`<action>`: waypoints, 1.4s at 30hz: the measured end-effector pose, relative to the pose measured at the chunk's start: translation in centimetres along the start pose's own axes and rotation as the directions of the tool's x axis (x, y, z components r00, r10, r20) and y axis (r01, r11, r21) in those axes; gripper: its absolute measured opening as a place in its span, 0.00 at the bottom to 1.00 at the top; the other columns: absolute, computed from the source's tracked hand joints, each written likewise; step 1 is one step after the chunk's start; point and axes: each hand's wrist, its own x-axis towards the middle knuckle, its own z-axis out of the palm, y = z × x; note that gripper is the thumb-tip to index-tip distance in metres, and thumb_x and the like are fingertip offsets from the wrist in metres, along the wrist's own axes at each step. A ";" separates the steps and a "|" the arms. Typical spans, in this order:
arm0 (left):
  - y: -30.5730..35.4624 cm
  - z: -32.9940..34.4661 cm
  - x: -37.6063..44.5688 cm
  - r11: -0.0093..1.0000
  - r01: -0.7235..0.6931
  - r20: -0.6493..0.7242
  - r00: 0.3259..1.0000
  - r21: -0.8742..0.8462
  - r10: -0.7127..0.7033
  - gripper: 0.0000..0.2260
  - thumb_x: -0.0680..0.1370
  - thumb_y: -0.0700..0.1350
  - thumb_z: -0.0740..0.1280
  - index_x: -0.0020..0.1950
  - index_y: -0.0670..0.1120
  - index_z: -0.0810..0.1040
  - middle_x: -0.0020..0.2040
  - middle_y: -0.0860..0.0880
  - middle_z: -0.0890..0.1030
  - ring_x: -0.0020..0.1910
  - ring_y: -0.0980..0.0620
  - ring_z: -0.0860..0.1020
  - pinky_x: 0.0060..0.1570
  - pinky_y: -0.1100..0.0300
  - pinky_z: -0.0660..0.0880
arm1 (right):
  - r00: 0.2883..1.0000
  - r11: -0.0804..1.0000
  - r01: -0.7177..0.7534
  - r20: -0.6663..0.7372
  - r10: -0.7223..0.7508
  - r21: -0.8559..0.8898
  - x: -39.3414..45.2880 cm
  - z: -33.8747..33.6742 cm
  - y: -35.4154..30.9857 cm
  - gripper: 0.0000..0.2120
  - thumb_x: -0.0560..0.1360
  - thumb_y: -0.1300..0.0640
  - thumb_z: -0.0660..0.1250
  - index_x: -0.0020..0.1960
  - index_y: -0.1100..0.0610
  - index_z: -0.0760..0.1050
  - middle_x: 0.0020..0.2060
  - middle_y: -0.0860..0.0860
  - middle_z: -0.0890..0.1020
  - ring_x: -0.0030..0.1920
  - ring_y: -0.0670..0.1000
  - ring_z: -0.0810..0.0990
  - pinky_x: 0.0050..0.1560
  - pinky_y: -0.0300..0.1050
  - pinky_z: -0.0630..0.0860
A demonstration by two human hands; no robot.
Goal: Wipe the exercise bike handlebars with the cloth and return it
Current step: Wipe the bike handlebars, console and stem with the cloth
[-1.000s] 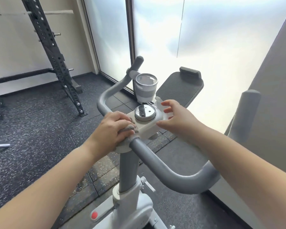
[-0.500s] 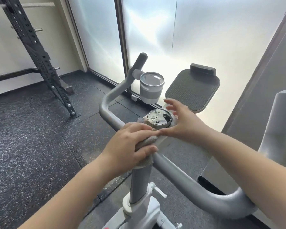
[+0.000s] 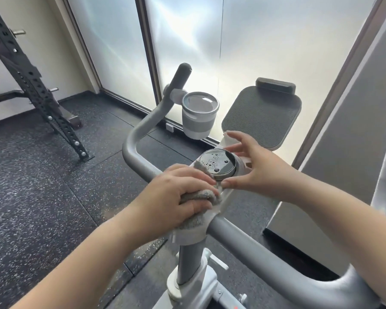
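With the left hand (image 3: 178, 195) bunching the cloth (image 3: 201, 196) at the handlebars' (image 3: 250, 241) centre, beside the spread, steadying right hand (image 3: 261, 172), it could seemingly smear the dial (image 3: 217, 161)

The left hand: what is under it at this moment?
Under the left hand lies a bunched grey cloth, pressed on the white console where the handlebar joins it. The cloth's middle and the surface beneath it are covered.

cloth (image 3: 201, 195): nubby grey terry; handlebars (image 3: 250, 244): smooth matt grey metal; dial (image 3: 217, 164): glossy dark; floor (image 3: 42, 186): speckled rubber
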 end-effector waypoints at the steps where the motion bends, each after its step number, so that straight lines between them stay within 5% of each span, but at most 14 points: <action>1: -0.2 0.3 0.0 0.999 -0.022 0.046 0.999 0.026 0.021 0.11 0.72 0.55 0.67 0.51 0.55 0.84 0.53 0.60 0.81 0.58 0.58 0.74 0.61 0.64 0.67 | 1.000 1.000 0.000 -0.001 0.000 -0.006 0.0 0.0 0.0 0.50 0.60 0.49 0.80 0.73 0.42 0.55 0.58 0.38 0.72 0.65 0.43 0.71 0.67 0.47 0.69; 6: -3.1 -1.2 0.1 0.989 0.134 -0.024 0.991 -0.058 -0.135 0.08 0.72 0.51 0.69 0.49 0.55 0.84 0.51 0.59 0.82 0.56 0.59 0.76 0.61 0.62 0.69 | 1.000 1.000 -0.015 -0.007 0.015 -0.005 -0.1 0.1 0.3 0.50 0.60 0.49 0.80 0.74 0.42 0.54 0.61 0.39 0.72 0.64 0.42 0.70 0.64 0.39 0.67; 10: -2.4 -1.7 2.2 0.896 0.253 -0.258 0.897 -0.366 -0.359 0.04 0.76 0.45 0.69 0.48 0.50 0.83 0.47 0.53 0.84 0.49 0.59 0.81 0.52 0.61 0.74 | 0.997 0.997 -0.075 -0.007 0.075 -0.027 0.0 0.3 0.6 0.44 0.60 0.44 0.79 0.71 0.46 0.63 0.66 0.44 0.69 0.64 0.43 0.70 0.64 0.37 0.65; 13: -0.5 -1.0 5.1 0.944 0.127 -0.358 0.903 -0.306 -0.237 0.08 0.78 0.50 0.64 0.51 0.50 0.81 0.52 0.52 0.82 0.54 0.56 0.79 0.58 0.58 0.72 | 0.996 0.993 -0.085 -0.008 0.085 -0.079 0.2 0.2 0.4 0.39 0.60 0.42 0.78 0.67 0.46 0.68 0.63 0.43 0.69 0.61 0.43 0.70 0.65 0.38 0.65; 16: 0.2 1.0 6.5 0.991 0.060 -0.135 0.988 -0.117 -0.075 0.15 0.77 0.56 0.59 0.58 0.54 0.78 0.59 0.53 0.76 0.62 0.56 0.72 0.65 0.57 0.67 | 1.000 0.999 -0.027 -0.004 0.027 -0.017 0.1 0.1 0.0 0.30 0.61 0.46 0.79 0.59 0.39 0.71 0.55 0.40 0.72 0.55 0.39 0.73 0.58 0.31 0.69; 20: -0.8 2.3 6.1 0.999 -0.002 0.093 0.996 0.045 -0.002 0.21 0.75 0.56 0.57 0.65 0.54 0.76 0.66 0.55 0.72 0.67 0.54 0.66 0.69 0.54 0.61 | 1.000 0.996 0.030 0.006 -0.030 0.078 0.1 -0.1 -0.2 0.21 0.65 0.55 0.78 0.47 0.38 0.72 0.45 0.36 0.76 0.46 0.28 0.74 0.45 0.22 0.70; 23: -1.1 1.8 6.1 0.999 -0.029 0.107 0.994 0.037 0.025 0.17 0.75 0.53 0.58 0.60 0.52 0.80 0.66 0.54 0.74 0.66 0.53 0.69 0.67 0.52 0.65 | 1.000 1.000 -0.003 0.014 0.002 0.031 0.3 0.1 0.2 0.21 0.64 0.51 0.78 0.54 0.46 0.76 0.52 0.43 0.78 0.52 0.38 0.76 0.53 0.35 0.74; 28: -2.4 0.7 5.7 0.994 -0.051 0.079 0.996 0.096 0.044 0.14 0.76 0.51 0.59 0.56 0.53 0.82 0.61 0.53 0.77 0.62 0.50 0.74 0.63 0.52 0.69 | 0.999 0.998 -0.049 0.021 0.048 0.034 0.1 -0.2 0.1 0.28 0.63 0.49 0.79 0.59 0.42 0.73 0.52 0.38 0.74 0.49 0.34 0.73 0.47 0.25 0.68; 33: -3.9 -0.4 5.1 0.997 0.033 0.025 0.999 0.071 -0.035 0.13 0.75 0.43 0.63 0.56 0.50 0.82 0.57 0.51 0.78 0.57 0.58 0.75 0.60 0.69 0.67 | 0.995 0.994 -0.102 0.010 0.102 0.024 0.1 -0.1 0.1 0.35 0.61 0.47 0.80 0.65 0.43 0.71 0.59 0.44 0.73 0.59 0.43 0.72 0.58 0.34 0.65; 38: -2.5 -0.5 5.7 0.994 0.086 -0.159 0.984 0.063 -0.075 0.16 0.75 0.41 0.65 0.62 0.51 0.78 0.59 0.52 0.75 0.59 0.62 0.72 0.62 0.73 0.63 | 0.989 0.989 -0.140 0.050 0.138 0.052 0.3 -0.3 0.5 0.42 0.60 0.48 0.80 0.70 0.47 0.67 0.65 0.43 0.73 0.64 0.44 0.72 0.67 0.40 0.67; 42: -0.3 2.1 5.7 0.987 -0.032 0.028 0.999 0.159 0.028 0.15 0.77 0.51 0.62 0.62 0.57 0.77 0.64 0.53 0.74 0.63 0.54 0.69 0.66 0.62 0.63 | 0.987 0.982 -0.149 0.075 0.141 0.116 0.3 -0.9 0.8 0.42 0.59 0.51 0.81 0.69 0.45 0.66 0.59 0.40 0.78 0.58 0.41 0.77 0.63 0.43 0.73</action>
